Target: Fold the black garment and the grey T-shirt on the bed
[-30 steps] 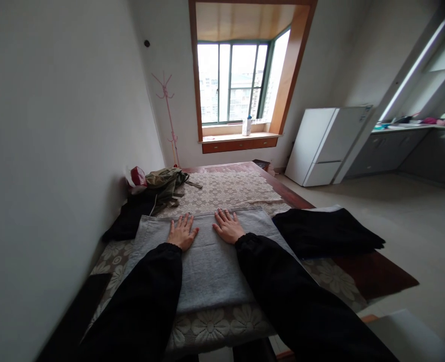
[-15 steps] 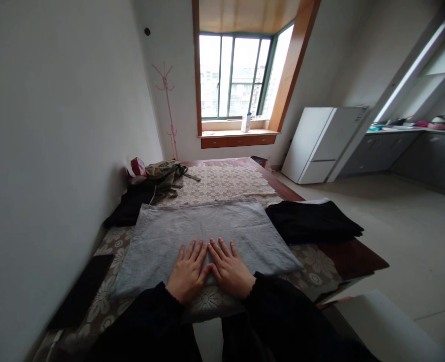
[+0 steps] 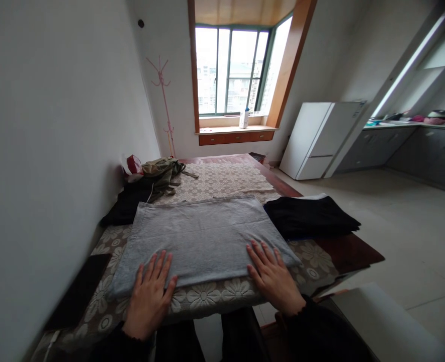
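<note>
A grey towel (image 3: 203, 236) lies flat and folded on a lace-patterned tablecloth (image 3: 226, 178) over a wooden table. My left hand (image 3: 149, 294) rests palm down on the towel's near left edge, fingers spread. My right hand (image 3: 273, 274) lies flat on the near right corner of the towel, fingers apart. Neither hand holds anything.
A folded black garment (image 3: 308, 215) lies right of the towel. An olive bag (image 3: 160, 171), a red-and-white item (image 3: 131, 166) and dark clothing (image 3: 126, 206) sit by the left wall. A white fridge (image 3: 316, 141), a window and a pink coat stand (image 3: 162, 95) stand beyond.
My hands slid from the towel's far edge back to its near edge, met at the middle, then moved apart to the near left and near right corners.
</note>
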The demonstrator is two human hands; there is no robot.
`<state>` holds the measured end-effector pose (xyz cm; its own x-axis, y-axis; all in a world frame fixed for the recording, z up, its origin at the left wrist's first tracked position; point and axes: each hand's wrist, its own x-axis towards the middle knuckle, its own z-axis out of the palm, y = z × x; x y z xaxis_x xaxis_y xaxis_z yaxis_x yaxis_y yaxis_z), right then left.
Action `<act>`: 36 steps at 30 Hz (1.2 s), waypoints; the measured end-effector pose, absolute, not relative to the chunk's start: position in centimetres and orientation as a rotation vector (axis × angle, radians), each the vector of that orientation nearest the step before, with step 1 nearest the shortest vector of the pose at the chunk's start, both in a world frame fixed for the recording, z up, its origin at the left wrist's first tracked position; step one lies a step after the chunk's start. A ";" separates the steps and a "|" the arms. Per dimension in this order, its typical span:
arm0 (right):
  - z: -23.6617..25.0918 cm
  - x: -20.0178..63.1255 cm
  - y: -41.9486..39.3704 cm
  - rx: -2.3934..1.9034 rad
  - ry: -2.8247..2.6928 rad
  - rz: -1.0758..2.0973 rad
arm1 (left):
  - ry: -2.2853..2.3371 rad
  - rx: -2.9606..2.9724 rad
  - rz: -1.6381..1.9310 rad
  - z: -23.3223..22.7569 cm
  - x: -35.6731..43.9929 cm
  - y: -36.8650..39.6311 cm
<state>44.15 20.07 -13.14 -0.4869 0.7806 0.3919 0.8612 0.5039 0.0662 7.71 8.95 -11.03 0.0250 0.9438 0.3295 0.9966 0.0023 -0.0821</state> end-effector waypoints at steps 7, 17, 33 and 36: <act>-13.8 50.5 19.7 -1.423 -2.379 -0.480 | -2.041 -1.927 -0.257 -10.8 2.8 5.1; -10.5 35.1 13.5 -1.001 -2.534 0.053 | -1.811 -2.276 -0.373 -10.2 16.1 8.4; -9.5 33.2 11.1 -1.135 -2.310 0.181 | -1.977 -2.224 -0.745 -9.3 16.7 7.0; -9.8 34.0 11.3 -1.155 -2.312 0.168 | -1.994 -2.208 -0.733 -9.3 16.2 6.9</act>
<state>33.95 11.31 -9.80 -0.4832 0.7712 0.4144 0.7031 0.6239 -0.3411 16.23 6.90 -9.31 0.0397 0.9181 0.3944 0.9550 -0.1510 0.2554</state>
